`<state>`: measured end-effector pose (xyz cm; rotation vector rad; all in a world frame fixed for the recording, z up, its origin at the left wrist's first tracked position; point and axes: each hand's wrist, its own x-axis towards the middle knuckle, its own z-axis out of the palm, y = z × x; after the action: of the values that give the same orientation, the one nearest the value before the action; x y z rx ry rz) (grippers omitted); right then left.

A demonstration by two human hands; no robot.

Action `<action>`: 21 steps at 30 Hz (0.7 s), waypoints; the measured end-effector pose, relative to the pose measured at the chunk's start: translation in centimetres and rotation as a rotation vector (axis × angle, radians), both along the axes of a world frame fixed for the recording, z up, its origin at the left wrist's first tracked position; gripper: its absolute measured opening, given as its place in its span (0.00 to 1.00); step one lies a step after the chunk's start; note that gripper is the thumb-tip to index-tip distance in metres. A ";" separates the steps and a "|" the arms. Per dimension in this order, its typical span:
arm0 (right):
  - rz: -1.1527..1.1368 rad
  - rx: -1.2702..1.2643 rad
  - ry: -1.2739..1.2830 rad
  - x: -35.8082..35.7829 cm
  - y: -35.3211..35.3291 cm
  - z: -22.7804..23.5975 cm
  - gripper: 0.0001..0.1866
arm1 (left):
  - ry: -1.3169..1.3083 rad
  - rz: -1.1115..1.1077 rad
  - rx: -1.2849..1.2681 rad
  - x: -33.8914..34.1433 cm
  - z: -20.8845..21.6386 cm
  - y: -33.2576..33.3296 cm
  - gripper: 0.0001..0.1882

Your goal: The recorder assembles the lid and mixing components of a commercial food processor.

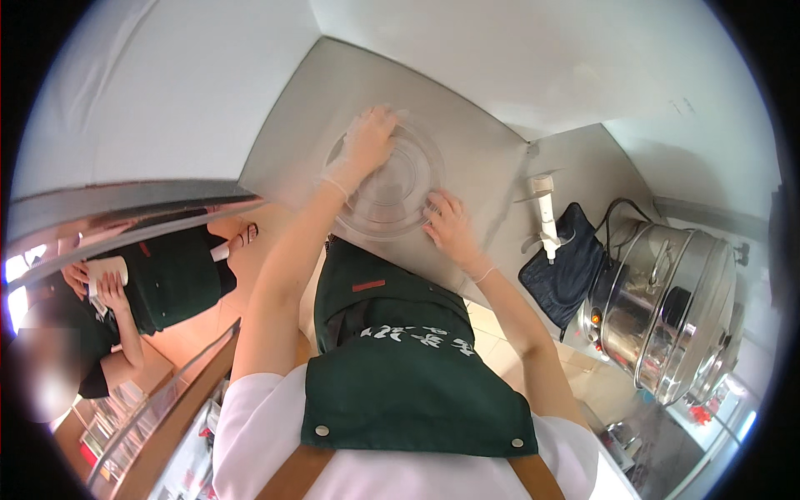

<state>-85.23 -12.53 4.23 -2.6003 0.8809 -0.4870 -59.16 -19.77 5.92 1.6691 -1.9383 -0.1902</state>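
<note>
A round clear plastic lid with ringed ridges lies flat on the steel counter in front of me. My left hand, in a thin clear glove, reaches over its far left part. The fingers are curled and closed near the far rim; what they hold, if anything, is hidden and slightly blurred. At the lid's right side is my right hand, its bent fingers closed on the rim. A thin band shows at each wrist.
Right of the hands, a white tool with a metal hook-like end rests by a dark folded cloth. Beyond are a large shiny steel cooker and a black cable. White walls enclose the counter. Far left, another person holds something white.
</note>
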 end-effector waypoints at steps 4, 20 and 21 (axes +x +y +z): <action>-0.136 -0.001 -0.106 -0.2 0.1 -0.1 0.20 | 0.010 -0.156 0.150 1.4 -1.0 -2.9 0.18; -0.607 0.030 0.022 4.0 -3.9 -0.5 0.11 | -0.326 -0.304 0.069 2.6 -1.7 -1.4 0.13; -0.665 0.015 0.022 4.2 -4.1 -0.9 0.09 | -0.323 -0.303 0.071 2.7 -1.9 -1.5 0.13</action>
<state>-80.98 -16.67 3.37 -2.2492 1.7498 -0.6096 -56.45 -21.26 3.98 1.5139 -2.4520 -0.1088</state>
